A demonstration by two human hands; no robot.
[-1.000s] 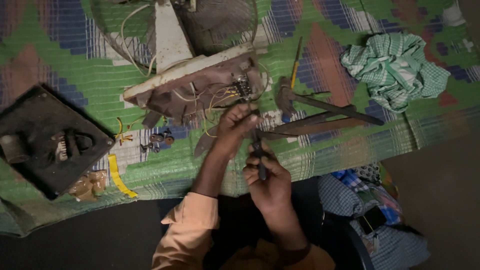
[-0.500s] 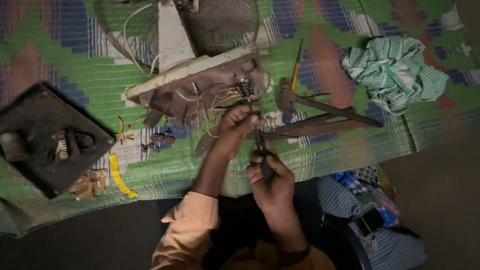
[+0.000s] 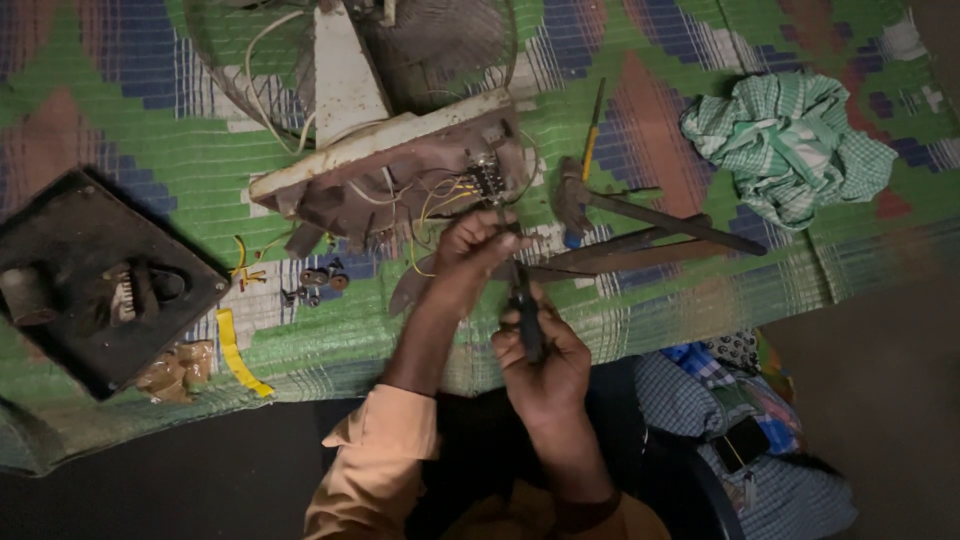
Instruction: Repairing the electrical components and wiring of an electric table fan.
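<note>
Here the screwdriver (image 3: 520, 290) runs lengthwise away from the person, its tip toward the small switch block (image 3: 487, 180) on the opened fan base (image 3: 400, 180) just beyond. The right hand (image 3: 545, 365) grips its dark handle; the left hand (image 3: 470, 255), nearer the base, pinches the shaft. A hammer (image 3: 640, 210) lies to the right on the woven mat (image 3: 120, 130).

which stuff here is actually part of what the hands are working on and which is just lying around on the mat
In use:
- left hand, at the wires
- right hand, gripping the dark-handled screwdriver
- opened fan base with wiring

Lying about:
- hammer
- yellow-handled screwdriver
- green checked cloth
- black plate
- small loose parts
- yellow strip
</note>
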